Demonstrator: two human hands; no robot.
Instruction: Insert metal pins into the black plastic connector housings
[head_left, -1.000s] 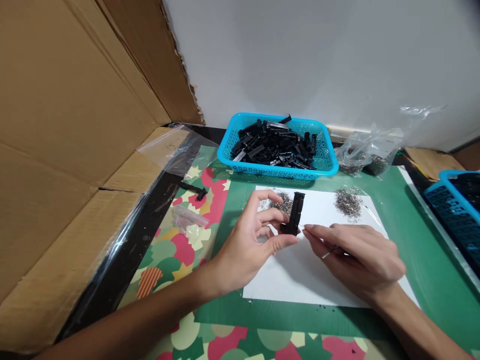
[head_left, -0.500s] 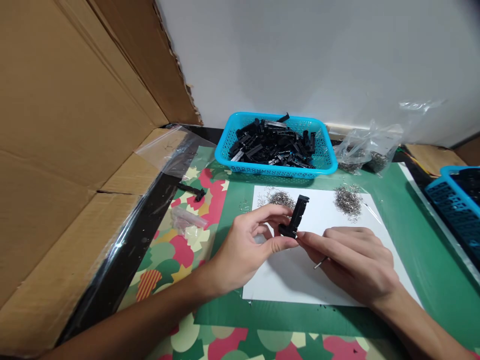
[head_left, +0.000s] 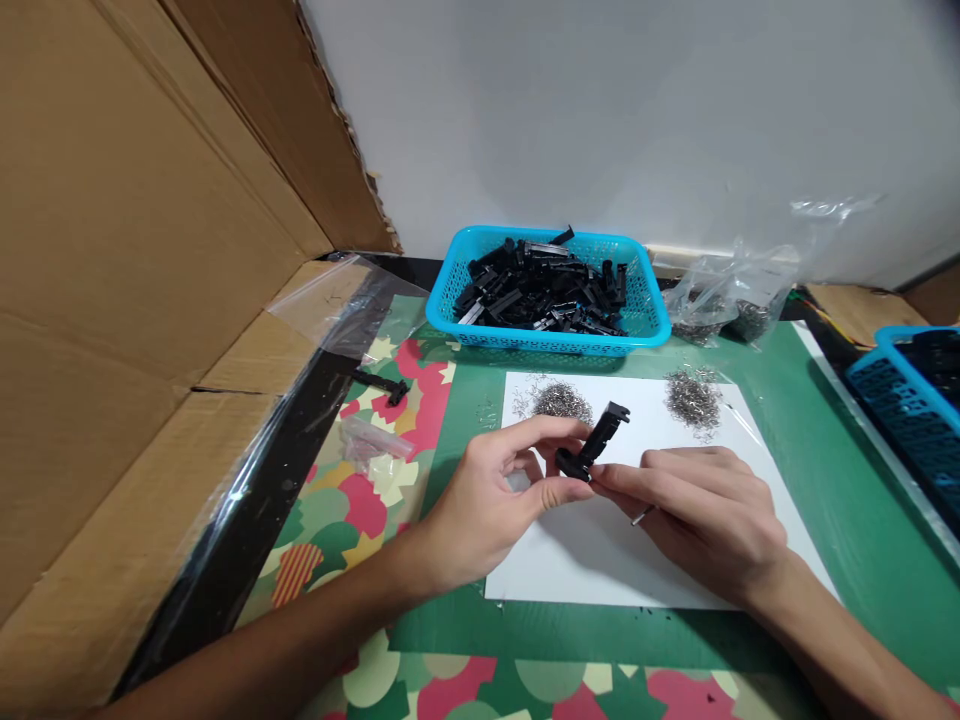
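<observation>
Between the thumb and fingers of my left hand (head_left: 499,495) is a black plastic part (head_left: 602,436), a long narrow body with a wider rounded foot. It leans up and to the right above the white sheet (head_left: 570,560). My right hand (head_left: 709,510) is closed, its fingertips meeting the foot of the part. A thin metal rod (head_left: 641,516) sticks out under the right fingers; the rest of it is hidden in the hand. Behind the hands, two piles of small metal pieces, a left pile (head_left: 561,402) and a right pile (head_left: 691,400), lie on the sheet.
A blue basket (head_left: 547,343) full of black parts stands at the back. Clear bags (head_left: 739,300) of metal pieces sit beside it. Another blue basket (head_left: 896,385) is at the right. One black part (head_left: 386,385) lies at left, near a cardboard wall (head_left: 135,200).
The black part has tilted further to the right in my left hand, its top end now lower. The metal rod shows a little less under my right hand.
</observation>
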